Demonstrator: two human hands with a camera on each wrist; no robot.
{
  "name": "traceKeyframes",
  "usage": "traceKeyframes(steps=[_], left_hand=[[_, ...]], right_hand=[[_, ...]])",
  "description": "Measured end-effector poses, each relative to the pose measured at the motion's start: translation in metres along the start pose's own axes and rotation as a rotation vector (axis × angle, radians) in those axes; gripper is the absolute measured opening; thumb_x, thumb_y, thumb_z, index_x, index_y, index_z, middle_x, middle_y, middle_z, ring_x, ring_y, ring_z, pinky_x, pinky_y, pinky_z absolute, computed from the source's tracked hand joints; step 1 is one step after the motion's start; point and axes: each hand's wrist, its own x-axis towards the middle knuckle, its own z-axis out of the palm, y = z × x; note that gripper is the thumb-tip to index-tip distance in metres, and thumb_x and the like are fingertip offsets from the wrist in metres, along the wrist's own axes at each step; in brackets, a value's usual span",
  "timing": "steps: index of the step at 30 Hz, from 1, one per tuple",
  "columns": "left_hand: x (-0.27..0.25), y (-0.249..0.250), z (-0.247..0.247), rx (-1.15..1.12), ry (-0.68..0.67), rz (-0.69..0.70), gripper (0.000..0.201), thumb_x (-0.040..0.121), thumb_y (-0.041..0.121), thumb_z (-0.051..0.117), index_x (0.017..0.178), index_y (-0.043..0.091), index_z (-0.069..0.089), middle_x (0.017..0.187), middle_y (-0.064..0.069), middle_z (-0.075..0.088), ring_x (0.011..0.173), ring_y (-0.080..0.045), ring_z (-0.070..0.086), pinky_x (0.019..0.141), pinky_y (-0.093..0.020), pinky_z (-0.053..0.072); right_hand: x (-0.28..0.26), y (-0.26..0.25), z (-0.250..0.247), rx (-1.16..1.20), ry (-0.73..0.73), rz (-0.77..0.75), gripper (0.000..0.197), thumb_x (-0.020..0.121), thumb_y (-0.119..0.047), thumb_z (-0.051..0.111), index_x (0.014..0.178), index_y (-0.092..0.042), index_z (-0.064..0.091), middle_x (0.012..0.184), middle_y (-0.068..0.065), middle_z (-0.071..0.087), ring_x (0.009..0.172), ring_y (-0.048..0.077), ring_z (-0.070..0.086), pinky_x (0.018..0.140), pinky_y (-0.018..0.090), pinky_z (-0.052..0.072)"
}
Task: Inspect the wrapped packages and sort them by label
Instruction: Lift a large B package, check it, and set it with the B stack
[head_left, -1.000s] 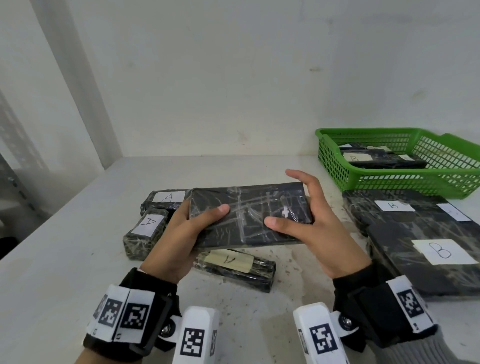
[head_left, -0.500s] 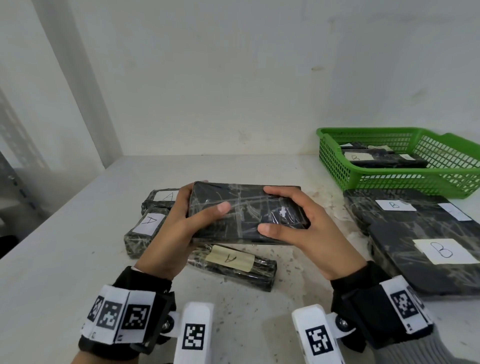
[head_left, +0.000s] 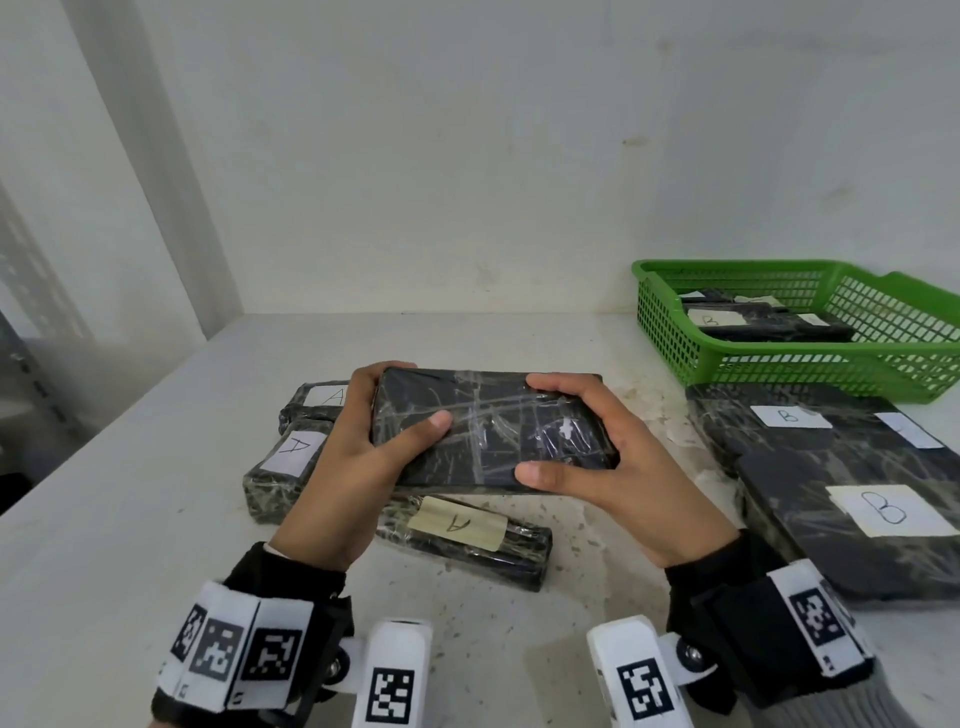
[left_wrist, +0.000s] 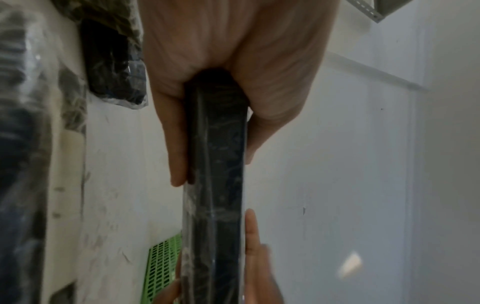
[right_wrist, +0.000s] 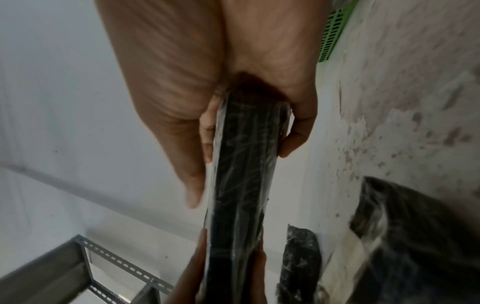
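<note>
The head camera is looking forward and down from above the white shelf (head_left: 156, 519), with the green basket (head_left: 670, 332) sitting at two o'clock. Each wrist camera is peering close along its palm at the held package (left_wrist: 215, 185) edge-on. All three views are sharing that package and the basket.

on the table (head_left: 130, 519), three a-labelled packages (head_left: 291, 457) lie left under the held package (head_left: 488, 431); b-labelled packages (head_left: 857, 499) lie right, the basket (head_left: 675, 338) behind them holding more

White shelf (head_left: 130, 519) carries A-labelled packages (head_left: 291, 457); B-labelled packages (head_left: 831, 493); green basket (head_left: 675, 332)
</note>
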Motion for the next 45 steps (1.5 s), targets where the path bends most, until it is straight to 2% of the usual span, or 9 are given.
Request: traceKeyframes(steps=[9,13,18,21,23,28,31,39,45], left_hand=[[-0.001,0.001,0.001,-0.054,0.055,0.021,0.027,0.084,0.024,0.064,0.107,0.015,0.053,0.091,0.003,0.072,0.085,-0.014,0.073,0.061,-0.024,0.057],[-0.002,-0.005,0.003,-0.027,0.085,0.046,0.016,0.09,0.014,0.063,0.103,0.015,0.053,0.091,0.0,0.071,0.086,-0.014,0.072,0.067,-0.025,0.058],[-0.002,-0.005,0.004,0.011,0.09,0.09,0.033,0.078,0.027,0.069,0.105,0.015,0.054,0.094,0.0,0.071,0.092,-0.017,0.072,0.073,-0.028,0.059],[-0.003,-0.005,0.005,0.022,0.09,0.103,0.036,0.079,0.027,0.067,0.11,0.014,0.053,0.093,0.003,0.073,0.092,-0.015,0.072,0.071,-0.026,0.059],[-0.003,-0.005,0.006,0.039,0.101,0.111,0.043,0.078,0.028,0.067,0.115,0.013,0.051,0.093,0.005,0.073,0.092,-0.015,0.072,0.072,-0.026,0.06],[-0.004,0.0,0.006,0.122,0.17,0.155,0.061,0.069,0.04,0.072,0.122,0.022,0.047,0.111,0.002,0.066,0.109,-0.022,0.068,0.091,-0.041,0.056],[-0.004,-0.001,0.007,0.124,0.174,0.152,0.067,0.068,0.045,0.069,0.125,0.017,0.049,0.109,0.005,0.068,0.107,-0.014,0.067,0.088,-0.029,0.056],[-0.001,0.002,0.002,-0.074,-0.019,-0.031,0.059,0.088,0.064,0.049,0.134,0.027,0.049,0.134,-0.003,0.062,0.122,-0.022,0.062,0.091,-0.047,0.056],[-0.001,-0.004,0.003,-0.155,-0.008,0.006,0.03,0.088,0.035,0.067,0.111,0.026,0.05,0.115,-0.005,0.066,0.116,-0.029,0.064,0.091,-0.044,0.058]], right_hand=[[-0.002,0.001,0.007,-0.088,0.078,-0.078,0.053,0.086,-0.019,0.074,0.129,-0.043,0.054,0.126,-0.017,0.059,0.124,0.014,0.055,0.107,0.045,0.046],[-0.002,-0.002,0.005,-0.065,0.108,-0.075,0.073,0.079,-0.033,0.074,0.139,-0.051,0.036,0.14,-0.037,0.04,0.137,-0.008,0.036,0.11,0.017,0.034],[0.001,0.005,0.005,-0.055,0.159,-0.01,0.079,0.071,-0.055,0.08,0.133,-0.059,0.031,0.15,0.0,0.041,0.14,0.021,0.041,0.117,0.047,0.033],[0.004,0.007,0.001,0.058,0.149,0.03,0.072,0.068,-0.067,0.073,0.129,-0.059,0.036,0.132,0.006,0.055,0.127,0.014,0.053,0.116,0.047,0.035],[0.006,0.008,-0.001,0.126,0.166,0.055,0.077,0.067,-0.06,0.07,0.136,-0.047,0.038,0.109,-0.004,0.062,0.105,0.004,0.063,0.111,0.041,0.041],[0.005,0.012,0.0,0.143,0.169,0.158,0.059,0.073,-0.056,0.066,0.125,-0.03,0.055,0.114,-0.004,0.071,0.107,0.009,0.067,0.091,0.037,0.056],[0.004,0.01,0.001,0.254,0.171,0.165,0.051,0.076,-0.041,0.066,0.123,-0.028,0.054,0.114,0.001,0.069,0.102,0.012,0.069,0.071,0.033,0.059],[0.007,0.008,-0.002,0.353,0.11,0.067,0.059,0.082,-0.019,0.075,0.131,-0.035,0.045,0.123,-0.002,0.061,0.107,0.013,0.067,0.092,0.036,0.056],[0.006,0.006,0.002,0.375,0.131,0.108,0.07,0.072,-0.073,0.066,0.125,-0.029,0.055,0.128,0.0,0.064,0.119,0.016,0.062,0.101,0.045,0.051]])
